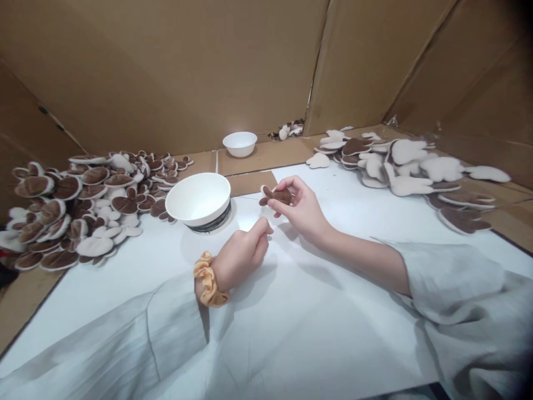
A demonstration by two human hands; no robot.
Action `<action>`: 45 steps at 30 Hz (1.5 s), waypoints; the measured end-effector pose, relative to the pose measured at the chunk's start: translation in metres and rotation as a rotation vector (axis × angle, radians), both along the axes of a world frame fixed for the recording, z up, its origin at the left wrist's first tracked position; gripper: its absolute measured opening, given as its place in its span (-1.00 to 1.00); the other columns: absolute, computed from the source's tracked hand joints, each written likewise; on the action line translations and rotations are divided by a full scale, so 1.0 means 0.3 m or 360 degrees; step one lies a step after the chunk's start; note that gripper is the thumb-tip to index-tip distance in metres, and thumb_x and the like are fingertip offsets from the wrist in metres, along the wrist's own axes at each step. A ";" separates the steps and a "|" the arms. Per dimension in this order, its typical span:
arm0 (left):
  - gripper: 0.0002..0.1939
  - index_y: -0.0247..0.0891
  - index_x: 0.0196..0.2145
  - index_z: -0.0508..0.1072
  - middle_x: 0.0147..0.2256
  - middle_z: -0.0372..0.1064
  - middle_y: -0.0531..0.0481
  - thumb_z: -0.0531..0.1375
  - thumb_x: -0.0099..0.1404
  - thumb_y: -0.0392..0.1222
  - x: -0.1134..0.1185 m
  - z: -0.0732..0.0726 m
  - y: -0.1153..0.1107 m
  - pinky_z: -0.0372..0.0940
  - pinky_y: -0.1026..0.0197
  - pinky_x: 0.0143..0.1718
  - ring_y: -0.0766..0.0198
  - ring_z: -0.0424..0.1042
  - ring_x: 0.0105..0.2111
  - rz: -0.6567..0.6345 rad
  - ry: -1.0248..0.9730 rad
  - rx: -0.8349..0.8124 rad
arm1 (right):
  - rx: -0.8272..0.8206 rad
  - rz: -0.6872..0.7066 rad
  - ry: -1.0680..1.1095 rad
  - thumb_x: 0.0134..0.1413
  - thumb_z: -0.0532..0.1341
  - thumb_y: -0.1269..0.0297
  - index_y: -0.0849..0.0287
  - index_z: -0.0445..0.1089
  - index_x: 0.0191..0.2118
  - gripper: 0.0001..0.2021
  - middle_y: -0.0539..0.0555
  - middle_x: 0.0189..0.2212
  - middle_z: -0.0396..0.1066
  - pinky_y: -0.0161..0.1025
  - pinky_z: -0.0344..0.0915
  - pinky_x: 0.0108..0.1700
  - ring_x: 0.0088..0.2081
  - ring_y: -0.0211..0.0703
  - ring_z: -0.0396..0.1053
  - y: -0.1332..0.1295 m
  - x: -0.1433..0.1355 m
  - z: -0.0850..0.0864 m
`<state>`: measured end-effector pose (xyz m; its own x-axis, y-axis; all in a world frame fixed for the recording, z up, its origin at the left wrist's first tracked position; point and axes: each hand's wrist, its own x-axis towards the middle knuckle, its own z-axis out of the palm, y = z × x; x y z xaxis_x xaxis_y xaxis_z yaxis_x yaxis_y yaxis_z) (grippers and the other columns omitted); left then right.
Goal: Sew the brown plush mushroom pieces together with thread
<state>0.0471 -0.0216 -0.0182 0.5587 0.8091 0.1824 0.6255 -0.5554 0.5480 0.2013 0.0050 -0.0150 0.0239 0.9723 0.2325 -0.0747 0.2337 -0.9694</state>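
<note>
My right hand [302,208] pinches brown piece [282,195], long axis roughly 9-to-3. My left hand [241,253] loosely clenched, nothing visible in it; piece at its 1 o'clock. Bowl [197,197] at piece's 9, nearer left hand.

Bright, soft shadows, dark top right corner

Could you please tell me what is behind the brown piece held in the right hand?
Beyond the brown piece, the white surface shows, then a cardboard strip and the cardboard wall. Its far face and whatever the right hand covers cannot be seen.
</note>
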 end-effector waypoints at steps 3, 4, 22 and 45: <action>-0.83 -0.19 -0.27 0.24 -0.67 0.02 0.21 -0.09 0.23 -0.31 -0.003 0.006 0.004 0.05 0.36 -0.56 0.39 0.07 -0.71 -0.0003 0.0005 0.0011 | -0.0058 0.0033 -0.0045 -0.20 0.26 0.38 0.10 0.06 -0.25 -0.61 -0.05 -0.42 0.36 -0.34 0.29 -0.50 -0.34 -0.16 0.44 0.015 0.012 -0.005; -0.83 -0.19 -0.27 0.25 -0.68 0.02 0.22 -0.09 0.24 -0.31 -0.004 0.012 0.008 0.05 0.36 -0.56 0.39 0.06 -0.72 0.0002 0.0009 0.0023 | -0.0087 0.0053 -0.0080 -0.22 0.27 0.39 0.10 0.06 -0.21 -0.58 -0.05 -0.43 0.37 -0.33 0.29 -0.49 -0.37 -0.18 0.43 0.020 0.017 -0.004; -0.83 -0.23 -0.32 0.33 -0.64 0.15 0.17 -0.04 0.22 -0.29 -0.026 0.124 0.149 0.01 0.36 -0.55 0.42 0.06 -0.68 0.0183 -0.0100 0.0283 | 0.0131 0.0832 -0.0340 -0.04 0.12 0.52 0.06 0.04 0.00 -0.54 -0.06 -0.40 0.40 -0.17 0.32 -0.19 -0.29 -0.21 0.44 -0.026 0.049 0.057; -0.92 -0.23 -0.38 0.22 -0.68 0.08 0.22 -0.04 0.22 -0.28 0.062 0.011 0.084 -0.02 0.39 -0.59 0.48 0.01 -0.72 0.0083 -0.0508 -0.0090 | -0.0100 -0.0036 -0.0092 -0.13 0.24 0.30 0.16 0.15 -0.35 -0.76 -0.08 -0.52 0.30 -0.29 0.25 -0.42 -0.53 -0.35 0.26 -0.010 0.041 0.022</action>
<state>0.0658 0.0037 -0.0149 0.4381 0.8489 0.2956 0.4442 -0.4903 0.7499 0.2137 0.0019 -0.0083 0.0344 0.9844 0.1726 -0.0137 0.1731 -0.9848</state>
